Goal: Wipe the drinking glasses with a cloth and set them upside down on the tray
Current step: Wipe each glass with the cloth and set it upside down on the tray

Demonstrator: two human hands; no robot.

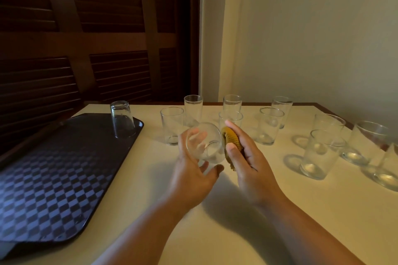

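Head view. The left hand (191,175) grasps a clear drinking glass (205,143) tilted on its side above the cream tabletop (150,211), its mouth turned toward the camera and its base toward the right; fingers show through the glass wall, and the thumb curls beneath it. The right hand (247,157) clenches a folded mustard-yellow ribbed cloth (230,143) and presses it against the glass's right side, near the base.

To the left lies a dark rectangular tray with a chequered pattern (53,178), its near corner overhanging the tabletop edge. One clear glass stands upside down (122,119) at the tray's far right corner.

Behind the hands, upright clear glasses stand in two loose rows on the tabletop: a near-left glass (171,125), a far-left glass (193,109), a far-centre glass (232,103), a centre glass partly hidden behind the right hand's fingertips (231,117), a glass right of centre (269,126) and a far-right glass (282,106). Further upright glasses cluster at the right (323,154), the outermost cut by the frame edge. These stand well apart from the tray.

A dark louvred wooden panel (86,38) and a pale wall (312,38) back the scene.
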